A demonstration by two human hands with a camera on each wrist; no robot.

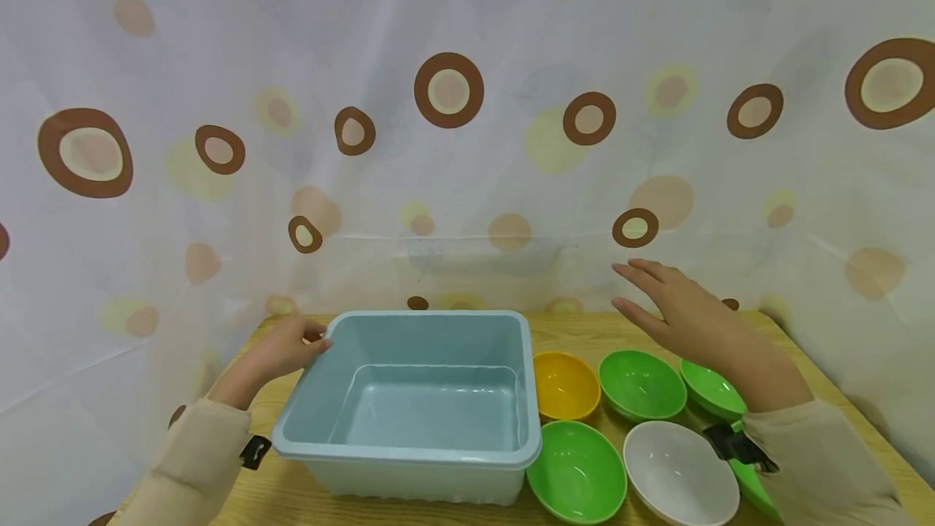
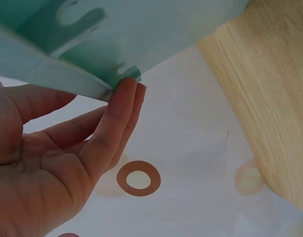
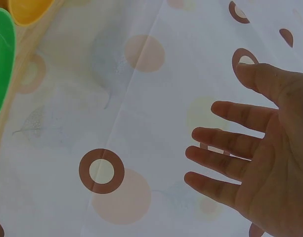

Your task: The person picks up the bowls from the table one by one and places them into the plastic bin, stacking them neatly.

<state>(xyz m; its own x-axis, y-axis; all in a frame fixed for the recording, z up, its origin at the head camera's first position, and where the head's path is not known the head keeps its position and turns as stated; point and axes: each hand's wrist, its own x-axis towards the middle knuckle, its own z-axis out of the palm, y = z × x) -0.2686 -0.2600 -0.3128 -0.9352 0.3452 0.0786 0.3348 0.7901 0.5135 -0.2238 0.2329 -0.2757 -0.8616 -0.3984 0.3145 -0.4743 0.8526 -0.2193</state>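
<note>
A light blue rectangular plastic tub stands on the wooden table, with nothing inside it. My left hand pinches the tub's left rim, thumb above and fingers curled under the edge; the left wrist view shows the fingertips against the tub's outer side. In the air over the right side of the table, my right hand is held with its fingers extended and spread. The right wrist view shows the same hand with a bare palm. Nearest below it are green bowls.
Right of the tub sit an orange bowl, a green bowl and a white bowl. Another green bowl is partly hidden by my right sleeve. A spotted white curtain hangs behind the wooden table.
</note>
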